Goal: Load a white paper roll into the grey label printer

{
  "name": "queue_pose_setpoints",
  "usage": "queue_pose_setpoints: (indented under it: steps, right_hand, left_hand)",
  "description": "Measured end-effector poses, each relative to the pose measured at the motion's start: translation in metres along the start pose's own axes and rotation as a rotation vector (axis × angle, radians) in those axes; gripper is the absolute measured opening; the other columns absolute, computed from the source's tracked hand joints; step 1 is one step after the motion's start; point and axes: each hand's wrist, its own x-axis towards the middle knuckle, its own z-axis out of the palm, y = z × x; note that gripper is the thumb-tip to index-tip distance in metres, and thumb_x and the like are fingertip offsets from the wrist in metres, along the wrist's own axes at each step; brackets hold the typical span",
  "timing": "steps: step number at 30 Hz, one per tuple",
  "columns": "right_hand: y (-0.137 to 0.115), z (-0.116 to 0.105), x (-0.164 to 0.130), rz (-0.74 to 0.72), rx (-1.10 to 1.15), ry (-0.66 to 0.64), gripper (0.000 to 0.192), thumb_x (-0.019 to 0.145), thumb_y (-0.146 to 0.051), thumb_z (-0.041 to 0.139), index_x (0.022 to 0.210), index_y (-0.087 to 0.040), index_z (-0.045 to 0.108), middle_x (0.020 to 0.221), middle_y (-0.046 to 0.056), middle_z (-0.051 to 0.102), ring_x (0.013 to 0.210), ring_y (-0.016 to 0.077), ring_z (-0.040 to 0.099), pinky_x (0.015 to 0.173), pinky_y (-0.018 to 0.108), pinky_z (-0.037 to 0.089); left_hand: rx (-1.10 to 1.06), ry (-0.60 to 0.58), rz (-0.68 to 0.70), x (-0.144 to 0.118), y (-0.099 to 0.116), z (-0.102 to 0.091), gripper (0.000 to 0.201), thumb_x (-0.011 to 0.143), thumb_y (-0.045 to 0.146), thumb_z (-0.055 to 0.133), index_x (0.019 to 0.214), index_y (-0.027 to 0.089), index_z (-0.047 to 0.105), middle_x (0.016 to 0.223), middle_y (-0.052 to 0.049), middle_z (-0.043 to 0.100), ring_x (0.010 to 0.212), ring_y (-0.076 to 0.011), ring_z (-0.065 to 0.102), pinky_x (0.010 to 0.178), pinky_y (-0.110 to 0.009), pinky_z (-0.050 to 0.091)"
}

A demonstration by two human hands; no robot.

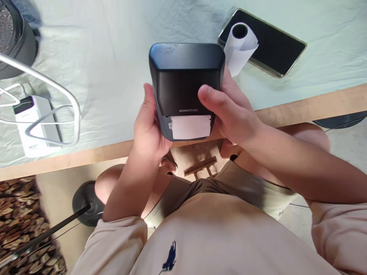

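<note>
**Printer held in both hands above table edge**

Nearest the lens: beige shirt (218,236) with a small dark emblem, shorts and bare knees below it.

Left hand (147,126): thumb lies up the printer's left side, remaining fingers curled behind it, out of sight. Right hand (229,114): thumb pressed flat on the front face, other fingers wrapped round the right side and back.

Printer (186,76): dark, boxy, clamped between both hands, over the table's (315,105) near edge. White label (190,126) sticks out of its front slot.

On the pale cloth: paper roll (240,44) lying partly on a phone (272,46), just behind the right hand. Power bank (34,126) far left, under a wire frame (54,95).
</note>
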Motion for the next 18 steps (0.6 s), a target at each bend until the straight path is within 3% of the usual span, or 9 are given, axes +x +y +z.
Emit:
queue_pose_setpoints:
  steps: [2, 7, 11, 13, 15, 17, 18]
  right_hand:
    - [0.001, -0.003, 0.001, -0.008, 0.113, -0.038, 0.060, 0.083, -0.055, 0.064, 0.130, -0.026, 0.039, 0.142, 0.006, 0.057, 0.137, 0.0172, 0.055, 0.119, 0.031, 0.050]
    - [-0.005, -0.016, 0.010, -0.015, -0.159, -0.100, 0.074, 0.071, -0.056, 0.077, 0.129, -0.020, 0.047, 0.126, 0.006, 0.061, 0.122, 0.0200, 0.060, 0.111, 0.035, 0.050]
    - [-0.020, -0.023, 0.011, -0.031, -0.443, 0.115, 0.084, 0.063, -0.060, 0.084, 0.131, -0.019, 0.056, 0.124, 0.008, 0.060, 0.109, 0.0189, 0.057, 0.088, 0.031, 0.052]
    - [-0.028, -0.024, 0.009, -0.131, -0.547, 0.203, 0.076, 0.071, -0.060, 0.079, 0.128, -0.015, 0.057, 0.110, 0.006, 0.062, 0.089, 0.0127, 0.054, 0.078, 0.029, 0.046]
    - [-0.034, -0.023, 0.007, -0.211, -0.555, 0.253, 0.058, 0.083, -0.059, 0.070, 0.116, -0.014, 0.058, 0.098, 0.001, 0.059, 0.067, 0.0051, 0.042, 0.065, 0.029, 0.035]
    - [-0.039, -0.022, 0.006, -0.247, -0.448, 0.295, 0.039, 0.091, -0.052, 0.063, 0.105, -0.017, 0.054, 0.100, -0.002, 0.057, 0.056, 0.0006, 0.033, 0.058, 0.029, 0.027]
    - [-0.040, -0.022, 0.006, -0.251, -0.372, 0.312, 0.030, 0.093, -0.046, 0.061, 0.101, -0.018, 0.051, 0.101, -0.003, 0.056, 0.055, 0.0000, 0.035, 0.056, 0.028, 0.028]
  left_hand:
    - [-0.006, 0.003, -0.018, 0.001, 0.000, -0.001, 0.051, 0.102, 0.058, 0.038, 0.105, 0.019, 0.071, 0.127, -0.006, 0.071, 0.146, -0.0295, 0.050, 0.130, -0.045, 0.036]
    - [-0.079, 0.017, -0.023, 0.003, 0.002, -0.001, 0.043, 0.101, 0.054, 0.041, 0.108, 0.022, 0.069, 0.134, -0.005, 0.069, 0.157, -0.0287, 0.034, 0.130, -0.045, 0.036]
    - [-0.068, -0.103, -0.114, 0.004, 0.003, -0.002, 0.067, 0.099, 0.069, 0.030, 0.116, 0.019, 0.071, 0.138, -0.009, 0.067, 0.161, -0.0302, 0.021, 0.132, -0.046, 0.033]
    - [-0.092, -0.174, -0.080, 0.004, -0.001, -0.004, 0.066, 0.100, 0.068, 0.031, 0.117, 0.019, 0.071, 0.139, -0.007, 0.066, 0.160, -0.0301, 0.027, 0.130, -0.049, 0.035]
    - [-0.149, -0.220, -0.076, 0.004, -0.005, -0.007, 0.056, 0.102, 0.062, 0.035, 0.116, 0.021, 0.071, 0.135, -0.005, 0.068, 0.156, -0.0291, 0.037, 0.126, -0.051, 0.042]
    - [-0.193, -0.215, -0.127, 0.004, -0.009, -0.008, 0.046, 0.103, 0.056, 0.041, 0.114, 0.023, 0.071, 0.133, -0.004, 0.070, 0.153, -0.0286, 0.043, 0.123, -0.049, 0.047]
    - [-0.203, -0.205, -0.150, 0.004, -0.010, -0.008, 0.042, 0.103, 0.055, 0.046, 0.112, 0.023, 0.072, 0.135, -0.004, 0.070, 0.152, -0.0287, 0.043, 0.122, -0.046, 0.047]
